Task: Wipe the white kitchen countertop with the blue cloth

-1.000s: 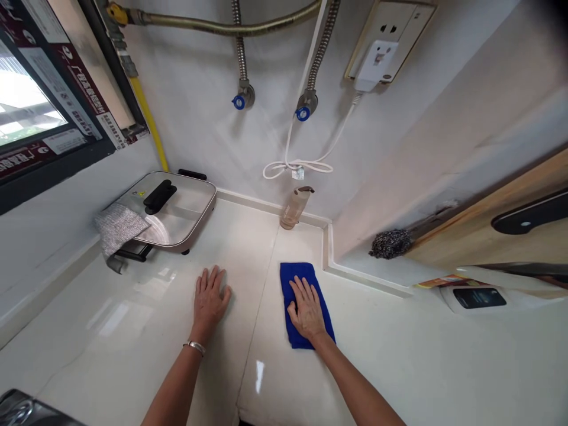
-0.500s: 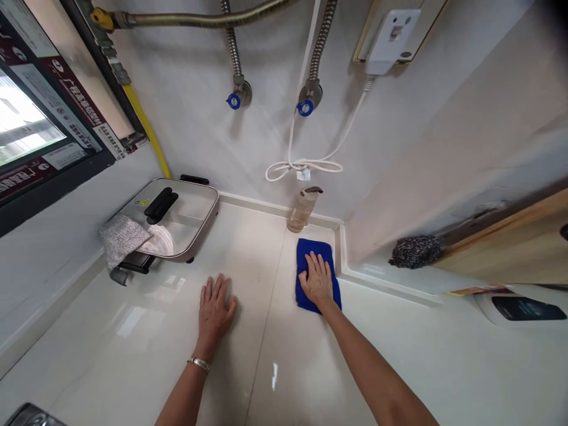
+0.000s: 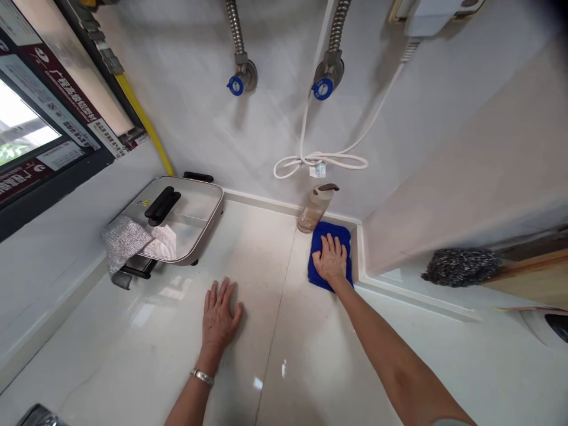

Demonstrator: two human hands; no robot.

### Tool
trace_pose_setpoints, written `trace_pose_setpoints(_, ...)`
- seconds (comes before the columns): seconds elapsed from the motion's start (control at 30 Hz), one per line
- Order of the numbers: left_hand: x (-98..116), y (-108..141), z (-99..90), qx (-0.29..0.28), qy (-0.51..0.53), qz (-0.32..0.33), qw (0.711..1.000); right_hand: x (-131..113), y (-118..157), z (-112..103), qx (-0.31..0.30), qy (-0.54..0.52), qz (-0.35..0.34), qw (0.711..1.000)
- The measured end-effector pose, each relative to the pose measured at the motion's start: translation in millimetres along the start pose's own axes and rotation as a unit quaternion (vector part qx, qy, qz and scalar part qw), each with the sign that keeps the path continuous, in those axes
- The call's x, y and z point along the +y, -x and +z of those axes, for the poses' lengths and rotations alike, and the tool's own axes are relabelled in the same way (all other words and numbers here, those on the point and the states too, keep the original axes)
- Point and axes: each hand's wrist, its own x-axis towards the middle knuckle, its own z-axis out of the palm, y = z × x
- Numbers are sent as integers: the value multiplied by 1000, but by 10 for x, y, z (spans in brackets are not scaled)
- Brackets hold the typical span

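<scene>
My right hand [image 3: 332,259] lies spread on a folded blue cloth [image 3: 318,281], pressing it flat against the white counter [image 3: 248,242] near the back corner. Just behind the cloth stands a translucent brownish bottle [image 3: 313,212] with a dark strap on top. My left hand [image 3: 220,316], a metal bracelet at its wrist, rests palm down with fingers apart on the bare counter and holds nothing. To its upper left sits a rectangular electric pan [image 3: 195,207] with a lid and black handles. A grey cloth [image 3: 126,241] drapes over the pan's near left corner.
On the back wall are two blue-knobbed valves [image 3: 323,89], a tied white cord [image 3: 331,160] and a white plug [image 3: 430,16]. A yellow pipe [image 3: 144,121] runs beside the window at left. A dark bristly object [image 3: 461,266] is at right. Low ledges line the walls.
My right hand and the blue cloth have moved back toward the wall, up close to the bottle. The view has shifted a little. My left hand stays flat on the counter.
</scene>
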Motion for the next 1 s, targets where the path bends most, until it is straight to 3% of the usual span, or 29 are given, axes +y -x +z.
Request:
trace_pose_setpoints(0.23,18,4,-17,-4,-13,-4,1000,1,-88,0,-2,2,8,1000)
trace_pose_setpoints(0.5,28,16,-33,14,6,-5,1000,-381,376,-104,13,22,20,999)
trace_pose_setpoints(0.77,41,36,-15,41,12,-4,999,-937,961,-292,-27,6,-111,993)
trace_pose_setpoints(1.0,50,46,-47,58,23,-1,998,-1143,1350,-467,-84,-33,-216,972)
